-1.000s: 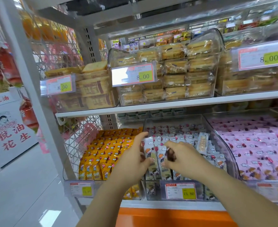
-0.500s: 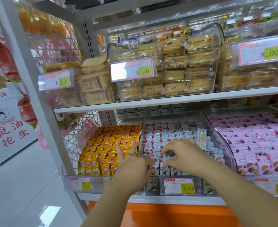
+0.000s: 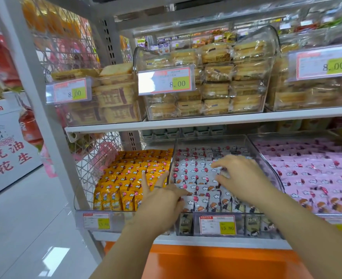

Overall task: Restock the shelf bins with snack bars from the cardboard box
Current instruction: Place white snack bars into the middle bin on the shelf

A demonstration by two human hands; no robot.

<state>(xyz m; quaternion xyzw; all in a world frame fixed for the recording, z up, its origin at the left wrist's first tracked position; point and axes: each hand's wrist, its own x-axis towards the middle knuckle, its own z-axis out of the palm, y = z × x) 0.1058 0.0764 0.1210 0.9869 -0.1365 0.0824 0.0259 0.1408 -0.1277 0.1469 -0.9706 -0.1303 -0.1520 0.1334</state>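
Observation:
A clear middle bin [image 3: 267, 167] on the lower shelf holds rows of white snack bars [image 3: 194, 174] with cartoon prints. My left hand [image 3: 162, 202] lies open at the bin's front left, fingers spread, its thumb pressing on the front row. My right hand [image 3: 241, 177] reaches further back into the bin with curled fingers and pinches a bar [image 3: 224, 172] between thumb and fingertips among the rows. The cardboard box is out of view.
Yellow bars [image 3: 130, 178] fill the left bin and pink ones [image 3: 317, 174] the right. Clear bins of wrapped cakes [image 3: 216, 85] stand on the shelf above. A price tag [image 3: 217, 225] hangs on the bin front, above an orange base panel [image 3: 206, 262]. Grey shelf upright [image 3: 35, 97] on the left.
Both hands have lowered the held bars into the bin. The left hand has opened and spread at the front. The right hand has moved back and to the right along the rows.

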